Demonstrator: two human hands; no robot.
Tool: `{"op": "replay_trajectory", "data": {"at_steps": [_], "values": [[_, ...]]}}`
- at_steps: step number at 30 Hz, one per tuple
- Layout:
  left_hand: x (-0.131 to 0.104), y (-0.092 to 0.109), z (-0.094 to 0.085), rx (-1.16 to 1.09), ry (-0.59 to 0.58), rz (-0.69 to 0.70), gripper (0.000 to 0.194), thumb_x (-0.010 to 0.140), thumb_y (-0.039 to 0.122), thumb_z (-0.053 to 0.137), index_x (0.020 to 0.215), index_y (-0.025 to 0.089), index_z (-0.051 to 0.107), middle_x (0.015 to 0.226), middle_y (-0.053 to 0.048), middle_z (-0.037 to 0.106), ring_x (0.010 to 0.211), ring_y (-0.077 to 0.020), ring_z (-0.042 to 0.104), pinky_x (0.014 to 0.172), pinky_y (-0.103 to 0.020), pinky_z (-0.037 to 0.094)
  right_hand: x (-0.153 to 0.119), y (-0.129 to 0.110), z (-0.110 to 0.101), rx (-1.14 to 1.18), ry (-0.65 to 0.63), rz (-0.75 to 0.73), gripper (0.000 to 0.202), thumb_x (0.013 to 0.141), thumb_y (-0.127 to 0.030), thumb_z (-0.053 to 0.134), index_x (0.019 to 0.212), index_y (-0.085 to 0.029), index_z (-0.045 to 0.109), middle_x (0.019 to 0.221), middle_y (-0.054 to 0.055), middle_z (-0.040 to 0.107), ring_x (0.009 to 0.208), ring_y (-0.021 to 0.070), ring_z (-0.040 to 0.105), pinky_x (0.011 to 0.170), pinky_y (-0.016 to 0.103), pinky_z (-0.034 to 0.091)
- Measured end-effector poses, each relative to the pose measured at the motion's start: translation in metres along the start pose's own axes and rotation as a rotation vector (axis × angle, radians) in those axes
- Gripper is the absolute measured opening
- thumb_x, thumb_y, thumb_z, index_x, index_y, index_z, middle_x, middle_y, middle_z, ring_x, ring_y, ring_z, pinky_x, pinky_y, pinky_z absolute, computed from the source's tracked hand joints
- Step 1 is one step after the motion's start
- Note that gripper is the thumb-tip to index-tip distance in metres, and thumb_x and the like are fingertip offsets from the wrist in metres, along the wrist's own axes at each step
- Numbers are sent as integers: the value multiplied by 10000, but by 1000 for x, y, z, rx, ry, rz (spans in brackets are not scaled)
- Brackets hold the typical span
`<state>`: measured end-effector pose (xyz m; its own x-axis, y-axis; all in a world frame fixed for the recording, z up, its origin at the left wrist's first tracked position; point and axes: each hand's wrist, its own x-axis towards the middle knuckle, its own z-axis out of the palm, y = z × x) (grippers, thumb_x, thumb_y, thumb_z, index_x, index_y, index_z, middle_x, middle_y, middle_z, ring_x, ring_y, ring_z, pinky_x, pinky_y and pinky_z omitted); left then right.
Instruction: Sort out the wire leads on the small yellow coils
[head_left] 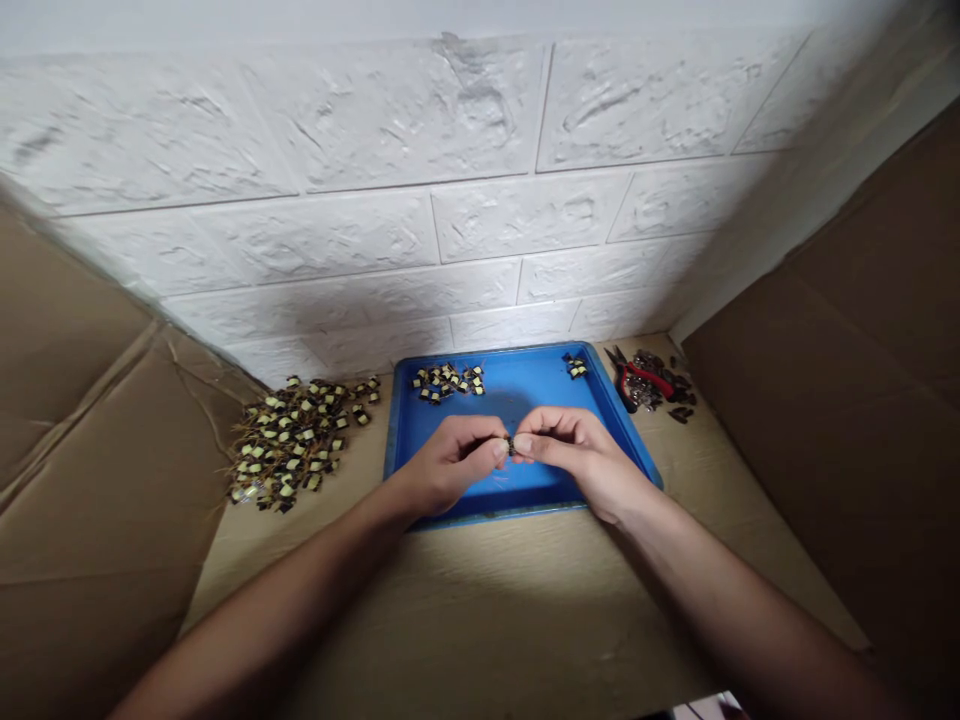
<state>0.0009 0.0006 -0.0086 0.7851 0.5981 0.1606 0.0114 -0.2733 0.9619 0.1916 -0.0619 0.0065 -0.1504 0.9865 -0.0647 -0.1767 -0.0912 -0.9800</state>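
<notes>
My left hand (463,462) and my right hand (568,450) meet above the blue tray (525,510). Between their pinched thumbs and fingers is a small dark piece (511,446); it looks like one of the black-and-yellow components, mostly covered by the fingertips. Behind my left hand, a small group of black-and-yellow components (448,381) lies at the tray's back left. A few more dark-and-yellow components (575,366) sit in its back right corner.
A big heap of black-and-yellow components (292,440) with thin coppery strands lies left of the tray. To the right are red-handled pliers (649,380) and a pile of small dark and shiny pieces (643,392). Cardboard walls (832,400) flank the table; a white brick-pattern wall (480,230) stands behind.
</notes>
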Motion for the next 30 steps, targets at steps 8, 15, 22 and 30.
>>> {"op": "replay_trajectory", "data": {"at_steps": [8, 15, 22, 30], "values": [[0, 1, 0, 107, -35, 8, 331, 981, 337, 451, 722, 148, 533, 661, 25, 473, 628, -106, 417, 599, -248, 313, -1, -3, -7, -137, -46, -41, 122, 824, -280, 754, 798, -171, 708, 742, 0, 666, 716, 139, 572, 710, 280, 430], [6, 18, -1, 393, -100, 72, 233, 1007, 295, 468, 842, 152, 549, 769, 11, 494, 707, -113, 445, 664, -245, 343, -5, -18, -14, -434, -26, -91, 103, 860, -258, 687, 803, -172, 685, 756, 3, 650, 719, 149, 538, 702, 296, 391], [5, 23, -4, 315, -165, 107, 283, 1015, 296, 477, 812, 143, 599, 776, -18, 560, 740, -127, 504, 694, -254, 382, -10, -23, -12, -486, -75, -65, 164, 891, -308, 653, 790, -180, 636, 730, -6, 578, 704, 147, 485, 658, 291, 359], [3, 7, -7, -92, 166, -9, 295, 992, 371, 485, 873, 137, 621, 831, -47, 598, 740, -138, 525, 675, -250, 423, -2, -47, -72, -646, 501, -208, 259, 909, -444, 617, 851, -193, 633, 747, 32, 619, 651, 174, 552, 618, 298, 417]]}}
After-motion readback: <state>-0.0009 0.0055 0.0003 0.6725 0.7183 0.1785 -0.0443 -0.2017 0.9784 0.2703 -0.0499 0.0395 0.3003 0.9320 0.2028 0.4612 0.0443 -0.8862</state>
